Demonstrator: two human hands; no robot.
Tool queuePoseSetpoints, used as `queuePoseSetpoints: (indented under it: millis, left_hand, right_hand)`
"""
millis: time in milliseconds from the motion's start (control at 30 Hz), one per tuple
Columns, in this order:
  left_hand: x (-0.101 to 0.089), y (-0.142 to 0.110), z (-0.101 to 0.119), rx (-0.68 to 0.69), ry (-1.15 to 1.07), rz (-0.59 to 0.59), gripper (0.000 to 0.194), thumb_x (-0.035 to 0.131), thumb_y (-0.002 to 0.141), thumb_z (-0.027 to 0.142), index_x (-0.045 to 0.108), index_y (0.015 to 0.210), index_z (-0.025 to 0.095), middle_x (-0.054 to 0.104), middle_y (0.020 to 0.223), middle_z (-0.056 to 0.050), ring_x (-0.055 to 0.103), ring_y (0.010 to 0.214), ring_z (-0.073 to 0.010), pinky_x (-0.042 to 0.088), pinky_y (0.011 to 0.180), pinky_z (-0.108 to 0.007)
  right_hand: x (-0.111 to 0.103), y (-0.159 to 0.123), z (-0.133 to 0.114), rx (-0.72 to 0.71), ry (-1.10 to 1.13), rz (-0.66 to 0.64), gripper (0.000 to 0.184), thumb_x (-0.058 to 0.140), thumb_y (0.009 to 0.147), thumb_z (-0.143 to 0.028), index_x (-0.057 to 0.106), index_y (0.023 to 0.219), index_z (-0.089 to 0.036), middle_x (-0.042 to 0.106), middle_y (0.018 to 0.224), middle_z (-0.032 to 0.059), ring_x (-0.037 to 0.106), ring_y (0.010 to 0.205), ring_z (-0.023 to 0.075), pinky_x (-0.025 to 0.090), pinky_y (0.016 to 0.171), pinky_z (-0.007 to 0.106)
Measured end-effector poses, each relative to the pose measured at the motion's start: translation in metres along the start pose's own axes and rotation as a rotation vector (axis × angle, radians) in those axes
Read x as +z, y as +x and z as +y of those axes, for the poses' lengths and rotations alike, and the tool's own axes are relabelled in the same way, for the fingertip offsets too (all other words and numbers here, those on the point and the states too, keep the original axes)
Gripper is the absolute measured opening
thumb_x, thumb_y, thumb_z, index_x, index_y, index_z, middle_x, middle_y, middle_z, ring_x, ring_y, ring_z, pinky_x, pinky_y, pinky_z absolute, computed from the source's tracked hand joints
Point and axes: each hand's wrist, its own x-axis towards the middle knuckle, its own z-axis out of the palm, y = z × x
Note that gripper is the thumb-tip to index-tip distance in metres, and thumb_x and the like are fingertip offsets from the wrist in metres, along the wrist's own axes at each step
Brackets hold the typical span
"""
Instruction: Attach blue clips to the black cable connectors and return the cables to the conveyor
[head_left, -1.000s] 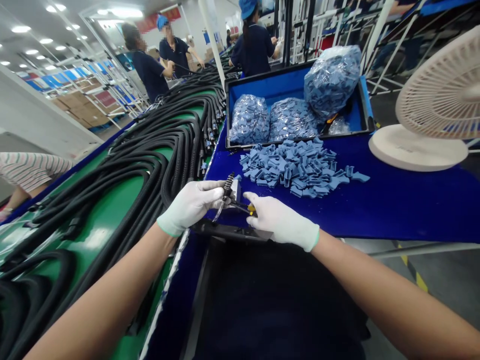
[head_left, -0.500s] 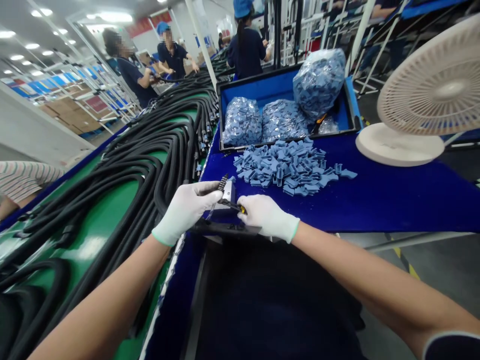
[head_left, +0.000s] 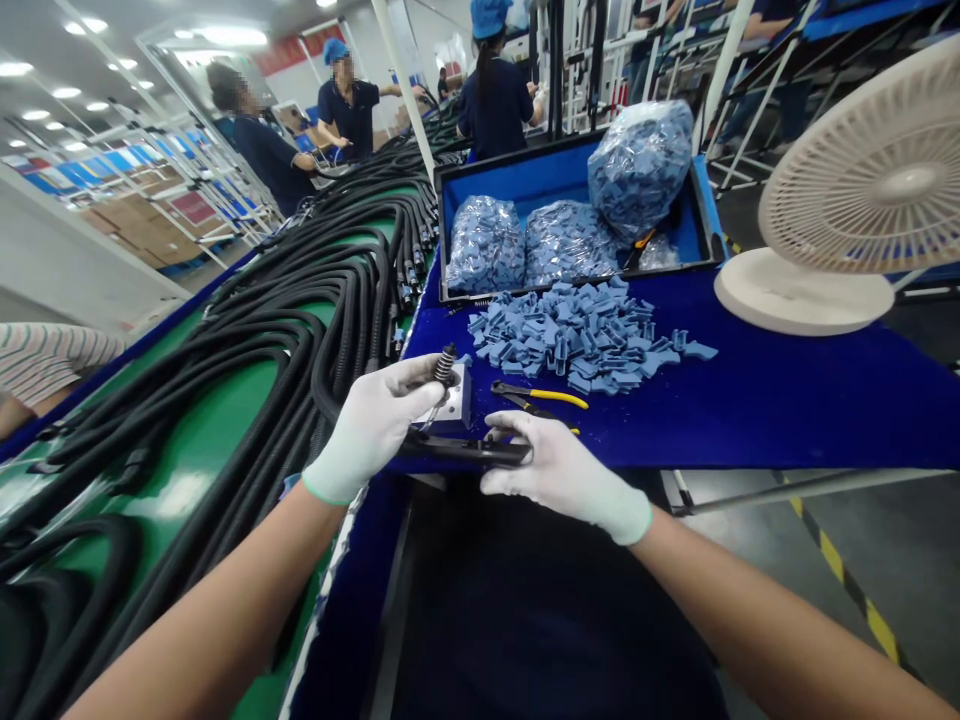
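Between the thumb and fingers of my gloved left hand (head_left: 379, 420) is a small black coiled spring piece (head_left: 445, 366), held upright beside a silver metal block (head_left: 456, 402). A thin wire seems to run down from it. My gloved right hand (head_left: 551, 465) closes around the end of a black tube (head_left: 465, 450), thumb below and fingers above. That tube lies across the table's front edge, its left part hidden behind my left hand. Just beyond my right hand, yellow-handled pliers (head_left: 544, 395) rest on the blue table, partly covered by the fingers.
Loose blue clips (head_left: 570, 335) are heaped on the table (head_left: 787, 400). Behind them stands a blue crate (head_left: 555, 170) with bagged clips. A white fan (head_left: 802, 290) is at right. Black hoses (head_left: 300, 330) cover a green conveyor (head_left: 195, 450) at left. Several co-workers stand beyond.
My right hand has let go of the pliers, which now lie on the table, and has come nearer onto the black tube's end. My left hand still holds the spring piece.
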Motion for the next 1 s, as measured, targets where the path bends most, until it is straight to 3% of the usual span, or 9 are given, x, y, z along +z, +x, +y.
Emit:
queuePoseSetpoints:
  millis: [100,233,433,567,700,867,1000]
  left_hand:
    - [0.004,-0.006,0.004,0.087,0.208,-0.170,0.043,0.068,0.093,0.037,0.074,0.133,0.023,0.075,0.132,-0.005,0.069,0.123,-0.0286,0.048,0.113,-0.041]
    - [0.006,-0.004,0.005,0.122,0.358,-0.366,0.035,0.061,0.097,0.031,0.075,0.129,0.026,0.076,0.129,-0.001,0.068,0.122,-0.0249,0.048,0.111,-0.037]
    - [0.003,-0.004,0.003,0.108,0.366,-0.402,0.032,0.059,0.096,0.024,0.075,0.123,0.024,0.076,0.121,-0.001,0.069,0.115,-0.0230,0.048,0.104,-0.034]
    - [0.006,-0.007,-0.001,0.074,0.321,-0.417,0.031,0.060,0.094,0.024,0.075,0.121,0.021,0.077,0.116,-0.002,0.071,0.109,-0.0233,0.050,0.100,-0.034]
    - [0.012,-0.015,-0.004,0.083,0.331,-0.433,0.032,0.060,0.094,0.021,0.076,0.121,0.023,0.078,0.112,-0.001,0.072,0.101,-0.0223,0.054,0.093,-0.033]
    - [0.021,-0.025,-0.022,0.435,0.398,-0.315,0.030,0.060,0.100,0.024,0.076,0.125,0.025,0.075,0.113,-0.006,0.069,0.106,-0.0227,0.054,0.095,-0.036]
    - [0.023,-0.026,-0.037,0.650,0.534,-0.299,0.038,0.055,0.103,0.020,0.069,0.138,0.023,0.070,0.109,-0.009,0.067,0.097,-0.0219,0.056,0.084,-0.036]
  right_hand:
    - [0.018,0.002,-0.003,0.197,0.553,0.030,0.039,0.077,0.083,-0.027,0.063,0.118,-0.015,0.074,0.093,0.0068,0.075,0.082,0.0257,0.063,0.077,0.044]
    - [0.023,0.011,-0.006,0.199,0.817,0.082,0.040,0.078,0.073,-0.015,0.061,0.109,-0.015,0.074,0.095,0.0063,0.077,0.085,0.0270,0.065,0.082,0.047]
    - [0.019,0.010,-0.009,0.222,0.729,0.046,0.059,0.079,0.073,-0.012,0.056,0.126,-0.019,0.073,0.103,0.0042,0.077,0.089,0.0243,0.064,0.088,0.043]
    - [0.022,0.009,-0.009,0.239,0.584,0.084,0.059,0.079,0.078,-0.018,0.054,0.132,-0.019,0.073,0.096,0.0043,0.075,0.080,0.0219,0.064,0.080,0.041]
    - [0.022,0.007,-0.008,0.260,0.589,0.076,0.066,0.073,0.077,-0.011,0.049,0.138,-0.019,0.073,0.096,0.0054,0.077,0.078,0.0229,0.065,0.075,0.041]
    - [0.015,0.003,-0.008,0.196,0.602,-0.037,0.072,0.071,0.073,-0.005,0.049,0.140,-0.020,0.073,0.099,0.0040,0.077,0.082,0.0231,0.064,0.083,0.042]
    - [0.010,0.002,-0.006,0.202,0.509,-0.063,0.074,0.075,0.070,-0.007,0.052,0.139,-0.022,0.072,0.113,0.0065,0.075,0.087,0.0235,0.063,0.085,0.041]
